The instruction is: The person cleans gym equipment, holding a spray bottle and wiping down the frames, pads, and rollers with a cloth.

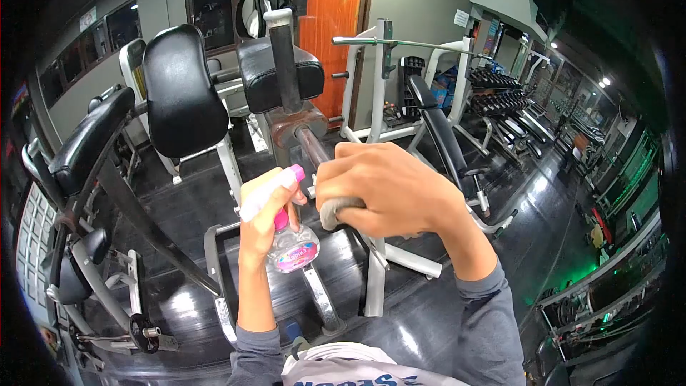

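Observation:
A clear spray bottle [295, 251] with a pink and white trigger head is in my left hand [261, 211], whose fingers wrap round its neck. My right hand [386, 186] is closed on a grey cloth [336, 211], partly hidden under the fingers. Just beyond the right knuckles is the dark metal bar [312, 149] of a gym machine; the hand overlaps its near end, and contact is hard to tell. Above the bar stand an upright post [284, 64] and a black pad [257, 75].
Black padded seats [182, 93] and machine frames stand at the left. A barbell [414, 44] rests on a rack, with an inclined bench [439, 125] beside it. Dumbbell racks [496, 93] are at the back right. White frame legs [411, 261] extend below my right hand.

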Available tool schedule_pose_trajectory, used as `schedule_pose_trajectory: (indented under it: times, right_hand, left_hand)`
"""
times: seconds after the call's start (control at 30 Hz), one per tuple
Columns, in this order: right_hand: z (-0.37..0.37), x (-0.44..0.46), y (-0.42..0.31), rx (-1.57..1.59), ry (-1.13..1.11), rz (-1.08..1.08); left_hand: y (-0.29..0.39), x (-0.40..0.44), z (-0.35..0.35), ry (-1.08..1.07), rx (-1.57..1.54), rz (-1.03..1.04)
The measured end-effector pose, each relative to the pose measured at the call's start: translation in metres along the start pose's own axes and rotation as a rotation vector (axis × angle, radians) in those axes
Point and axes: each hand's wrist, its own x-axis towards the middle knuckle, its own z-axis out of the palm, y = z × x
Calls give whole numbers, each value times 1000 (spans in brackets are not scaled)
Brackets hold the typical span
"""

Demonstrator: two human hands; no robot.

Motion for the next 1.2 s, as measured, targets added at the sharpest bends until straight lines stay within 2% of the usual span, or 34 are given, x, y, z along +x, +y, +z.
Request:
schedule_pose_trajectory:
  times: [0.07,0.17,0.2,0.27,0.33,0.4,0.47,0.53,0.6,0.7,0.73,0.8,0.87,0.93,0.97,1.0,1.07,1.13,1.2]
  right_hand:
    - [2,-5,-6,-48,-14,-19]
    - [24,-18,-6,-287,177,-148]
    - [29,-21,-7,-287,174,-156]
    - [38,-26,-8,-502,287,-193]
    - [50,-37,0,-518,328,-189]
    - [62,-46,15,-514,546,-265]
    - [73,-53,20,-560,587,-245]
    - [85,-56,27,-549,735,-263]
    - [95,-61,35,-537,733,-281]
    - [120,-66,49,-383,914,-202]
    - [128,-67,48,-382,914,-206]
    - [139,-64,41,-166,1042,-65]
    - [136,-63,31,-117,1047,-44]
    - [127,-54,26,352,1101,79]
    - [121,-50,26,630,1097,48]
    - [102,-47,11,848,996,213]
    - [107,-46,19,970,915,261]
    - [110,-49,17,876,937,147]
    - [113,-59,12,889,946,199]
  left_hand:
    - [-1,1,-1,12,16,-6]
    - [-6,2,-7,2,18,-11]
    - [-6,2,-8,9,18,-7]
    - [-6,1,-12,18,23,-2]
    - [-3,-2,-15,38,32,-10]
    - [-2,-3,-16,59,36,-12]
    - [-2,-5,-18,33,54,-14]
    - [-1,-7,-16,36,59,-16]
    - [1,-10,-16,39,63,-18]
    - [4,-14,-16,19,38,18]
    - [7,-17,-15,16,35,16]
    - [9,-19,-14,20,31,21]
    - [9,-23,-12,8,45,13]
    - [9,-23,-11,5,44,9]
    - [9,-23,-9,-1,43,2]
    - [9,-23,-6,2,42,2]
    - [10,-21,3,33,3,6]
    - [14,-19,11,74,85,6]
    - [17,-18,13,79,75,21]
